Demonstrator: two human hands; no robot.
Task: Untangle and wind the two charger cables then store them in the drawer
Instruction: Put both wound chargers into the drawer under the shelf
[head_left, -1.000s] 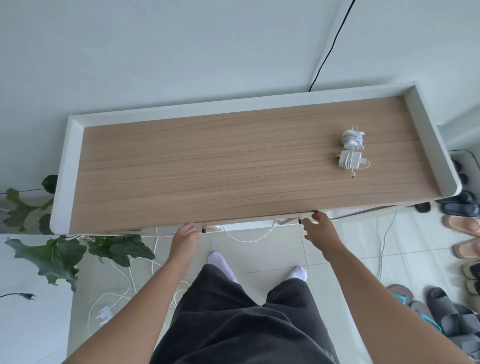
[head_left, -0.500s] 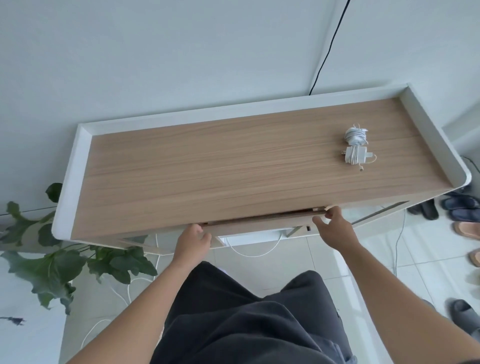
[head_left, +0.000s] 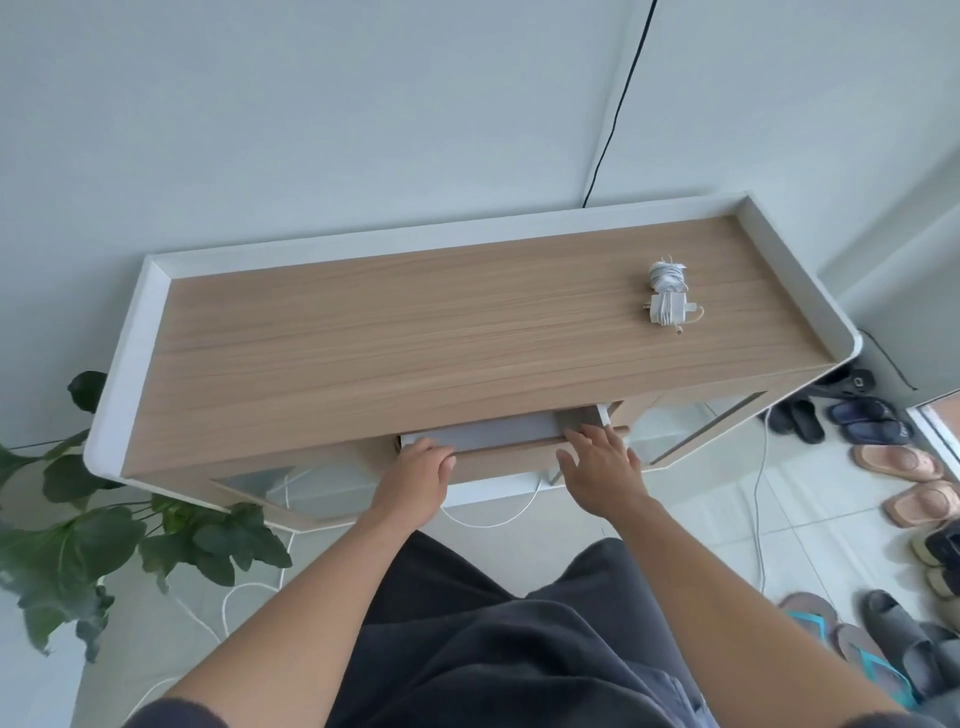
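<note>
Pull the drawer (head_left: 501, 460) straight toward you with even force at both ends so it doesn't rack (it's only partly out). Your left hand (head_left: 415, 467) curls its fingers (head_left: 423, 446) over the front's top edge. Your right hand (head_left: 597, 465) lies on it with fingers spread, so hook them too. The two wound charger cables (head_left: 669, 291) sit on the cabinet top (head_left: 415, 338), far right, well apart from both hands.

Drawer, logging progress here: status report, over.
Left hand grips drawer front, right hand rests open on it. Drawer part open. Both wound cables on tabletop, not stored. No obstruction seen.
</note>
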